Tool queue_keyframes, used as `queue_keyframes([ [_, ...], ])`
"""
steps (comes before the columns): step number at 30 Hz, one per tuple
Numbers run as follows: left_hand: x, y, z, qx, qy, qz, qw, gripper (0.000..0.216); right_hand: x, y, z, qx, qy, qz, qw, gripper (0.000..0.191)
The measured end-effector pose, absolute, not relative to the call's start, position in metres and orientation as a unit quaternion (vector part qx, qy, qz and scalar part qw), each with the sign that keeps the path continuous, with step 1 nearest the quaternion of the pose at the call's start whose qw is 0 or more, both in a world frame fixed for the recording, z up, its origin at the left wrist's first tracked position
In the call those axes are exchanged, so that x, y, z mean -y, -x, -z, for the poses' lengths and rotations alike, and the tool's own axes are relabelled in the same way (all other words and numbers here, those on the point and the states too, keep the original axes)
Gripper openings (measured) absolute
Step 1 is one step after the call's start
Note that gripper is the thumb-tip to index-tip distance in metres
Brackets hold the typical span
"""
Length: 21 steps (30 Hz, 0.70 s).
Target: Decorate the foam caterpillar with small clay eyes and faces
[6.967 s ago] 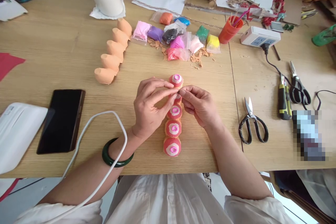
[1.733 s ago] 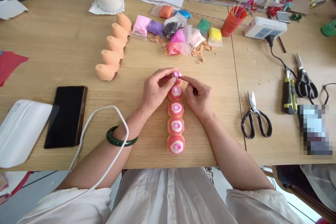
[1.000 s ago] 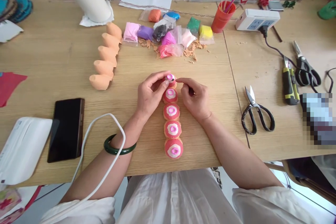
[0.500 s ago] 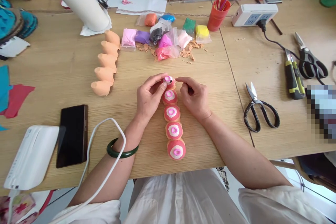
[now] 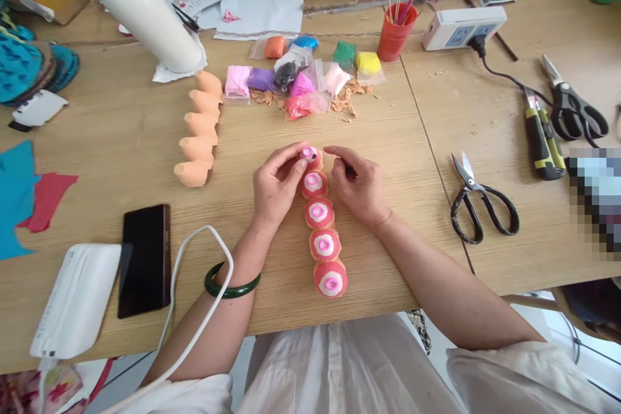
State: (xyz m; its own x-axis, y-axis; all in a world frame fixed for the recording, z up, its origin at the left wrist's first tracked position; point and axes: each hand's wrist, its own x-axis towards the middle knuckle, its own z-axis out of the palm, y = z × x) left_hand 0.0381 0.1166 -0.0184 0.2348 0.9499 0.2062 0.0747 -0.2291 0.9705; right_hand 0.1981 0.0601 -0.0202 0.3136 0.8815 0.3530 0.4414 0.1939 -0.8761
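Observation:
A row of orange egg-carton cups [image 5: 324, 244] topped with red, white and pink clay rings lies along the middle of the wooden table [image 5: 121, 142]. My left hand [image 5: 274, 187] curls its fingers round the farthest cup [image 5: 310, 156], which carries a small dark dot. My right hand [image 5: 356, 184] rests just right of that cup, fingers curled, thumb and forefinger tips close together near its edge. Whether they pinch anything is too small to see. A green bangle [image 5: 230, 284] sits on my left wrist.
A plain orange cup strip [image 5: 198, 129] lies to the left, clay bags [image 5: 301, 77] behind. Black scissors [image 5: 480, 204], a utility knife [image 5: 541, 139] and more scissors [image 5: 575, 113] lie right. A phone [image 5: 145, 259], white device [image 5: 77, 297], cable [image 5: 194, 310], red cup [image 5: 394, 39] and power strip [image 5: 463, 26] surround.
My hands moved from the second cup to the farthest one, where a dark dot has appeared on the clay. My view has tilted, showing more of the table's far side.

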Motion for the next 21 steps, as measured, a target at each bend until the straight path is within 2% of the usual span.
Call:
queue_keyframes([
  [7, -0.117, -0.036, 0.02, -0.409, -0.63, -0.461, 0.473, 0.039, -0.073, -0.208, 0.026, 0.413, 0.528, -0.369, 0.644, 0.025],
  [9, -0.116, -0.035, 0.021, -0.417, -0.628, -0.489, 0.439, 0.036, -0.076, -0.211, 0.027, 0.375, 0.504, -0.414, 0.659, 0.024],
  [11, -0.114, -0.033, 0.02, -0.425, -0.631, -0.527, 0.379, 0.031, -0.078, -0.214, 0.026, 0.344, 0.476, -0.459, 0.667, 0.031],
  [17, -0.09, -0.025, -0.003, -0.4, -0.722, -0.535, 0.182, 0.022, -0.065, -0.216, -0.002, 0.318, 0.434, -0.546, 0.642, 0.05],
  [21, -0.07, -0.03, -0.02, -0.307, -0.787, -0.523, 0.118, 0.025, -0.046, -0.211, -0.031, 0.394, 0.393, -0.599, 0.575, 0.058],
])
